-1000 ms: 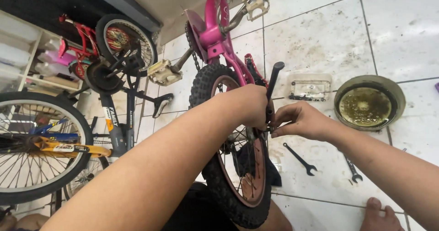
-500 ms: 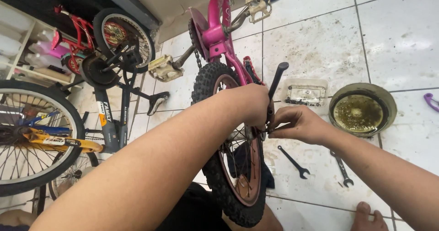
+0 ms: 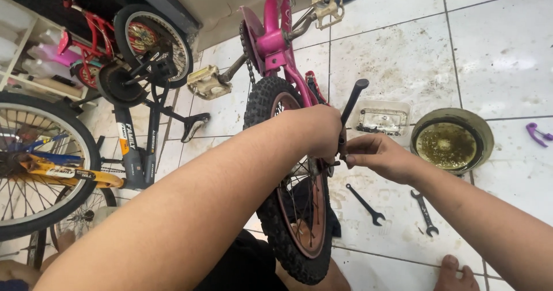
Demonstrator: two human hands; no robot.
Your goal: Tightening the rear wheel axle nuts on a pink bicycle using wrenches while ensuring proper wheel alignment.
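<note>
Inverted pink bicycle point(image 3: 280, 43) on a tiled floor, its knobby rear wheel point(image 3: 296, 210) nearest the camera and its frame running away toward the top. The left hand point(image 3: 314, 131) is clenched over the wheel's axle; the right hand point(image 3: 380, 156) pinches the lower end of a black tool handle point(image 3: 351, 104), whose long axis rises steeply, tip up and slightly right. A clear rectangular tray point(image 3: 383, 120) and a round yellow-green tin point(image 3: 452, 141) lie right; two black wrenches point(image 3: 367, 204) lie below the right hand.

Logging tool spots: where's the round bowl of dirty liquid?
In the head view the bowl sits on the tiled floor at right, beside the clear plastic tray, beyond the two wrenches.
</note>
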